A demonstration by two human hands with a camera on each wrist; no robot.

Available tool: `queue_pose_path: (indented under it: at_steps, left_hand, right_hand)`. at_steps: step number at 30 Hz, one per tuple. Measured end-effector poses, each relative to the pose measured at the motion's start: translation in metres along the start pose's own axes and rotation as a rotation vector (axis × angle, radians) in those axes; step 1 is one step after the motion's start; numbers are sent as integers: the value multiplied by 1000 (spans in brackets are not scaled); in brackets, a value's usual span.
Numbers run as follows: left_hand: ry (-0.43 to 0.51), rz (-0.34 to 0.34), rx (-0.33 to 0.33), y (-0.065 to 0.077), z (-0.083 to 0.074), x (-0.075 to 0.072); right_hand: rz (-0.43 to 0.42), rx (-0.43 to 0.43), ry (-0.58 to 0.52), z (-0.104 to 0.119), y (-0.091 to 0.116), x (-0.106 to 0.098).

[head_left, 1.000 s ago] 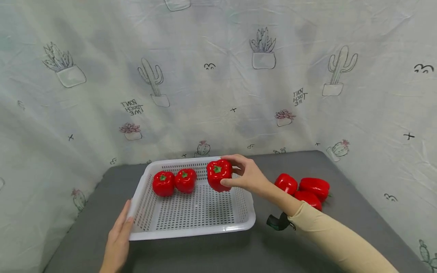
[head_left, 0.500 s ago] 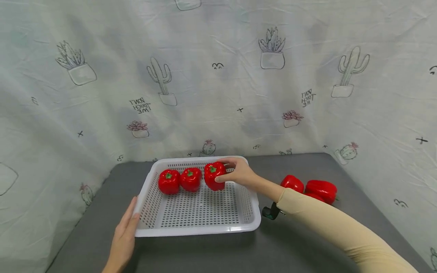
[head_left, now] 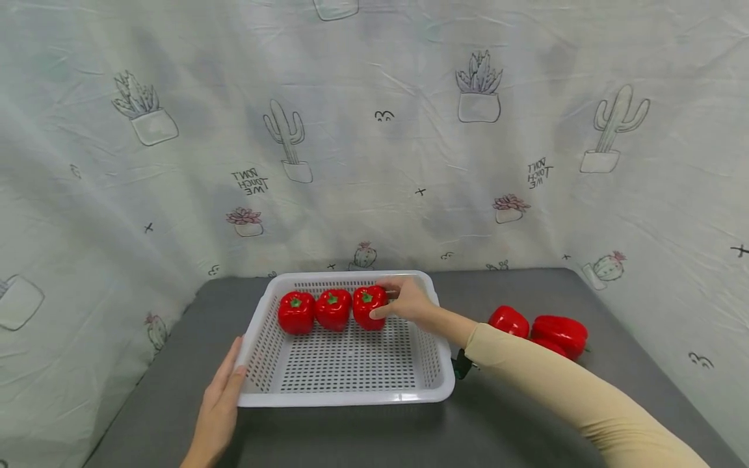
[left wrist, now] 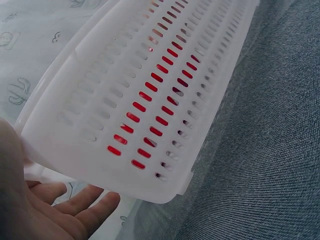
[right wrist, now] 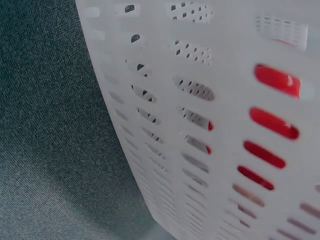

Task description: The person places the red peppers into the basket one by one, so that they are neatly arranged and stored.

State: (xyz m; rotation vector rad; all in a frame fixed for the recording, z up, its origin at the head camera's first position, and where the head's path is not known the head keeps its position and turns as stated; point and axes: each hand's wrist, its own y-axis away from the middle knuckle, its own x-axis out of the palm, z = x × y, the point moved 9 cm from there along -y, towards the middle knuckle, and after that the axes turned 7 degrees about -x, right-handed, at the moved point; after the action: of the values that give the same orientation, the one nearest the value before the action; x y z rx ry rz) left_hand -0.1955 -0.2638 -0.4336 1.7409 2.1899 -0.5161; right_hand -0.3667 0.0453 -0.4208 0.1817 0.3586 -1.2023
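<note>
A white slotted plastic basket (head_left: 345, 398) holds a row of red bell peppers along its back half: a left one (head_left: 296, 313), a middle one (head_left: 334, 309) and a right one (head_left: 368, 307). My right hand (head_left: 407, 300) reaches over the right rim and grips the right pepper, thumb in front and fingers behind. In the right wrist view, red pepper (right wrist: 272, 122) shows through the wall's slots, which hides most of that hand. My left hand (head_left: 218, 406) touches the basket's left front rim; in the left wrist view its fingers (left wrist: 82, 207) spread loosely past the corner.
More red bell peppers (head_left: 560, 333) lie on the grey tabletop (head_left: 328, 435) to the right, partly behind the right sleeve (head_left: 556, 383). A small dark object (head_left: 461, 365) shows beside the basket's right side. A cactus-print curtain (head_left: 351, 156) stands behind.
My right hand has lowered its pepper and brought it left, into line beside the other two in the basket. The left hand stays at the rim; the view has shifted slightly.
</note>
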Motion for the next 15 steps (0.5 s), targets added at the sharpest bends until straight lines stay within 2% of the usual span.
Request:
queue_pose_path:
  at_steps: [7,15]
  left_hand:
    - [-5,0,26,1,-3,0]
    - [-2,7,-12,1,-1,0]
  right_hand:
    - [47,-23,26,-2,-1,7]
    - [38,-30,51,0,0,8]
